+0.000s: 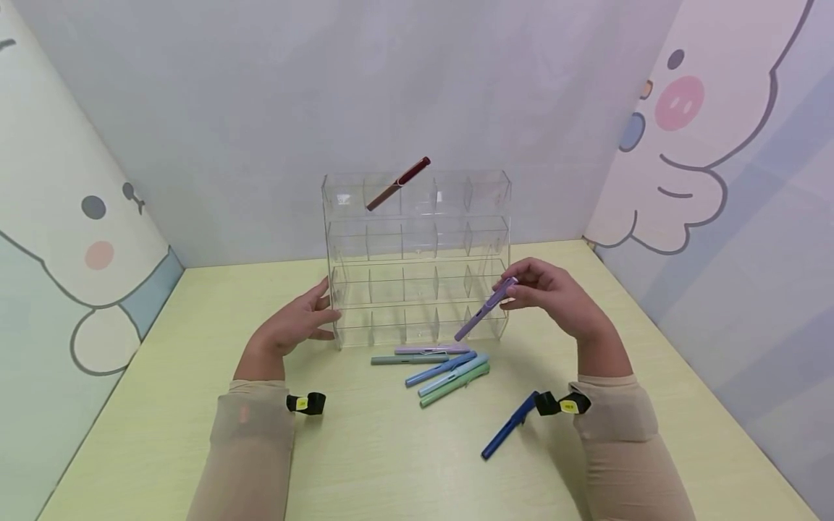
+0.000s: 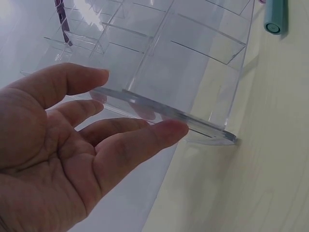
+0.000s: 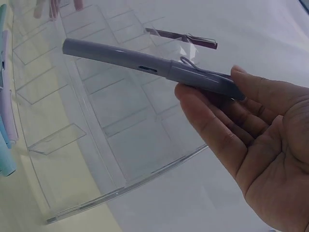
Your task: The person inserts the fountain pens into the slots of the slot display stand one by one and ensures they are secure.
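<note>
A clear acrylic display rack [image 1: 420,250] with several tiers of divided compartments stands upright on the table. At its left side, my left hand [image 1: 296,322] holds the edge of the side panel [image 2: 159,108], with fingertips showing through the plastic. My right hand [image 1: 554,297] pinches a lavender pen [image 3: 120,60] by its clip end between thumb and fingers. That pen slants down to the left in front of the rack's lower right compartments. A dark red pen [image 1: 399,184] lies slanted across the top tier.
Before the rack lie a light purple pen [image 1: 430,350], a grey-green pen [image 1: 407,359], a blue pen [image 1: 439,369], a light blue pen [image 1: 452,375] and a green pen [image 1: 452,386]. A dark blue pen [image 1: 508,427] lies nearer, by the right sleeve. Walls enclose the table's back and sides.
</note>
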